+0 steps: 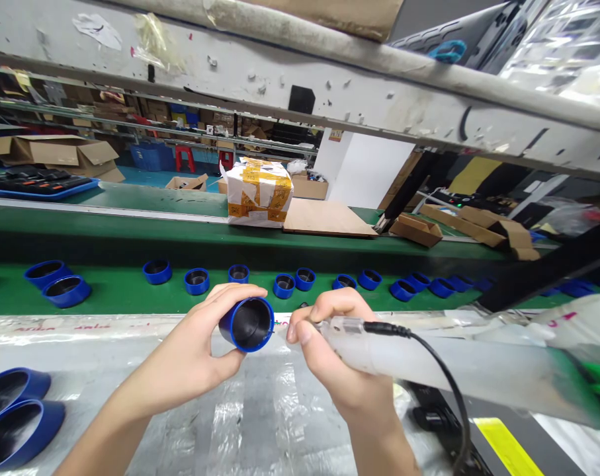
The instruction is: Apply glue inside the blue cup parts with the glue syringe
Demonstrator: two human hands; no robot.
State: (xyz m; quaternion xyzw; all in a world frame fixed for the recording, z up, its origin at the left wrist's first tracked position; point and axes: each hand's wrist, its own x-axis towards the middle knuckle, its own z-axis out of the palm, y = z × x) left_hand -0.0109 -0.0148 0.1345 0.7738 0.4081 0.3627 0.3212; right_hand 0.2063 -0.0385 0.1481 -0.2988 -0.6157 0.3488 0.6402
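Observation:
In the head view, my left hand (200,344) grips a round blue cup with a black inside (251,325), its opening tilted toward me. The thumb is below and the fingers above. My right hand (339,350) pinches a slim pen-like tool (346,325) with a clear rear end and a black cable (441,360) running off it. Its thin tip points at the cup's right rim, where a small dark bit shows; whether they touch I cannot tell. Behind the right hand lies a translucent tube (458,360).
Several blue cups (196,281) stand on the green belt (121,291). Two larger-looking blue cups (26,430) are at the near left on the plastic-covered bench (195,430). A taped box (260,192) stands beyond the belt, and a dark slanted post (552,264) is at right.

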